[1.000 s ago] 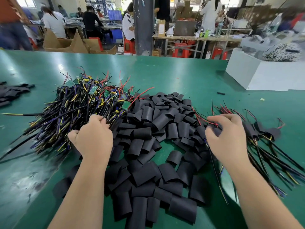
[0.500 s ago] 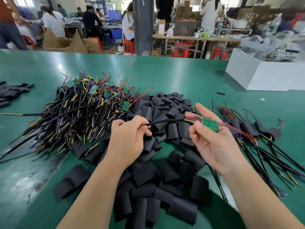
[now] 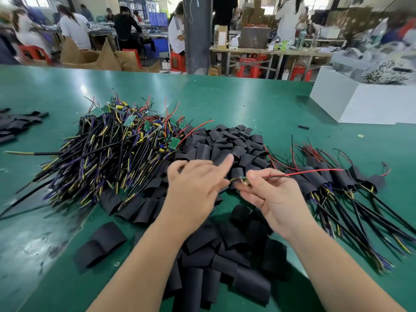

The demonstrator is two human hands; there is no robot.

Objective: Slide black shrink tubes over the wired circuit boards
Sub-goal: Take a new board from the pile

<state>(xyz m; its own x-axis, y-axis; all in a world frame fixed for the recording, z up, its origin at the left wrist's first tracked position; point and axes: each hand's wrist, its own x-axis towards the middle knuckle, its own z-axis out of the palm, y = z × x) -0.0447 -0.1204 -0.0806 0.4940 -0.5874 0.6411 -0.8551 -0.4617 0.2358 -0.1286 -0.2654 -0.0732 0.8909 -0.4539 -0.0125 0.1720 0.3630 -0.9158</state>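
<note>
A heap of black shrink tubes [image 3: 227, 144] covers the middle of the green table [image 3: 225, 100]. To its left lies a pile of wired circuit boards [image 3: 117, 149] with black, yellow and purple leads. My right hand [image 3: 276, 199] pinches one small circuit board [image 3: 243, 181] between thumb and fingers, and its red wire [image 3: 304, 173] trails off to the right. My left hand [image 3: 195, 185] hovers over the tubes just left of that board, fingers spread and straight, index pointing right. The board's cable end runs under my left hand, hidden. Sleeved boards [image 3: 337, 179] lie at the right.
A white box [image 3: 360, 102] stands at the table's far right. More flat black tubes [image 3: 15, 124] lie at the left edge. A loose tube piece [image 3: 303, 127] sits beyond the heap. People work at benches behind the table.
My left hand has let go of the black cable and opened over the tubes. My right hand has turned and now pinches the board edge-on, lower and closer to the heap.
</note>
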